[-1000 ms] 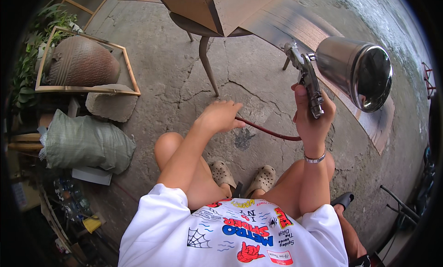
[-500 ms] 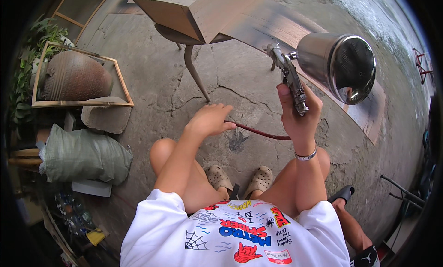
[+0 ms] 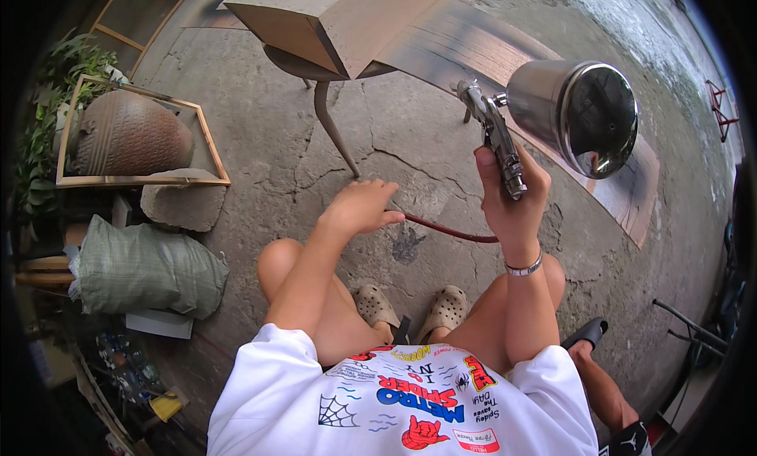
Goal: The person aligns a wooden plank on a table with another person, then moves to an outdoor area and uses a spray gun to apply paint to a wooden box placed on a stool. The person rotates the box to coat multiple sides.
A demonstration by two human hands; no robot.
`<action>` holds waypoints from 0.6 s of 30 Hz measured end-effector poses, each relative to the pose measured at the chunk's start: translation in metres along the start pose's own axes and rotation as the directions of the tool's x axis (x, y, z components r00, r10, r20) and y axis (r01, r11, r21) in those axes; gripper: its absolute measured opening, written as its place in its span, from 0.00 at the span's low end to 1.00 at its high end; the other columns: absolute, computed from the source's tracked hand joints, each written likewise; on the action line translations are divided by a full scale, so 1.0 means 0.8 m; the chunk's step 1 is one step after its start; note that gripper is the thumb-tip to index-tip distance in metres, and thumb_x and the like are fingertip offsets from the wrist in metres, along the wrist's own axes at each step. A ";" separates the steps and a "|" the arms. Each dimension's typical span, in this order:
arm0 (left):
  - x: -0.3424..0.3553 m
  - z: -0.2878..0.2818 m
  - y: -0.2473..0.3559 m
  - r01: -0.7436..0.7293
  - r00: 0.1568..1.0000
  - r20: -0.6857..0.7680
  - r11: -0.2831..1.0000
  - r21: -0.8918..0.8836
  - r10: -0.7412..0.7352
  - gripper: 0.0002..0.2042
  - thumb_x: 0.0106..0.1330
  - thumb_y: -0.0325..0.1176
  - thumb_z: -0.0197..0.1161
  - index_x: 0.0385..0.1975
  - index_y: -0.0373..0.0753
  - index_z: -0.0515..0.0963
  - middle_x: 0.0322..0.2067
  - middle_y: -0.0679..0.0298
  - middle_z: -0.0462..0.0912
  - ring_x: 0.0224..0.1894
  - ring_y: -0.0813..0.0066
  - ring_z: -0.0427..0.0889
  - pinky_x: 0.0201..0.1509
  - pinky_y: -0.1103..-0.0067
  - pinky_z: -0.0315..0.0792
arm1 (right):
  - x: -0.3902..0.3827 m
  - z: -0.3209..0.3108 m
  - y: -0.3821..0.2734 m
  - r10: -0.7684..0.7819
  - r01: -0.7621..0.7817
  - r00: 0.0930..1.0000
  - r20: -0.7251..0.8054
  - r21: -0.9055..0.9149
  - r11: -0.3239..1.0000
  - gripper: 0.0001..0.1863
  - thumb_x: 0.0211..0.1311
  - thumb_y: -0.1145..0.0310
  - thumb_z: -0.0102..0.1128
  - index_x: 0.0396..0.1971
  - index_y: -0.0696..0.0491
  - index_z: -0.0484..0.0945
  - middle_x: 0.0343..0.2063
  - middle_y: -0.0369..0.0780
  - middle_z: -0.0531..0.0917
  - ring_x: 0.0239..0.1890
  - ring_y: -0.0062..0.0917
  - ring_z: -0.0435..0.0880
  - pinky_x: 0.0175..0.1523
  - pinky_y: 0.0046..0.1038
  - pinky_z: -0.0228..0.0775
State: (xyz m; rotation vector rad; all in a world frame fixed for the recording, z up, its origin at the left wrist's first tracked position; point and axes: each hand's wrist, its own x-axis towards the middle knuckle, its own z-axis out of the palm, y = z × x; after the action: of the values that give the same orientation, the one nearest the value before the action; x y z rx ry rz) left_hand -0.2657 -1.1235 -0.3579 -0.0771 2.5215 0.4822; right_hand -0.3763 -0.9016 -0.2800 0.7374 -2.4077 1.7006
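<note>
My right hand grips the handle of a metal spray gun with a shiny steel cup on top, held up in front of me. A dark red hose runs from under that hand toward my left hand, which hangs loosely curled with its fingertips at the hose. Ahead stands a wooden box on a small round stand with a bent metal leg. I am squatting, beige clogs on cracked concrete.
A wooden plank lies on the ground at the right. At the left are a brown clay pot inside a wooden frame, a flat stone, a green sack and plants. Another person's foot in a black sandal is at lower right.
My right hand has swung the spray gun a little to the left and lower in view. My left hand has stayed by the hose. The box has shifted right as my head turned.
</note>
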 end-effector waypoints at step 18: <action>0.001 -0.001 -0.002 -0.007 1.000 0.006 1.000 0.004 0.007 0.34 0.71 0.54 0.63 0.69 0.37 0.68 0.59 0.51 0.79 0.62 0.49 0.77 0.67 0.60 0.70 | -0.001 0.002 0.008 0.057 -0.057 0.998 0.022 0.015 0.998 0.23 0.64 0.68 0.74 0.54 0.66 0.81 0.31 0.44 0.86 0.30 0.20 0.81 0.38 0.23 0.74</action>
State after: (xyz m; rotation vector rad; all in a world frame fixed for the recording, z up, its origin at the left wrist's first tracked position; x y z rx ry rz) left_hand -0.2663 -1.1251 -0.3583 -0.0654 2.5171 0.4799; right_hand -0.3782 -0.9016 -0.2864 0.6995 -2.4551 1.7433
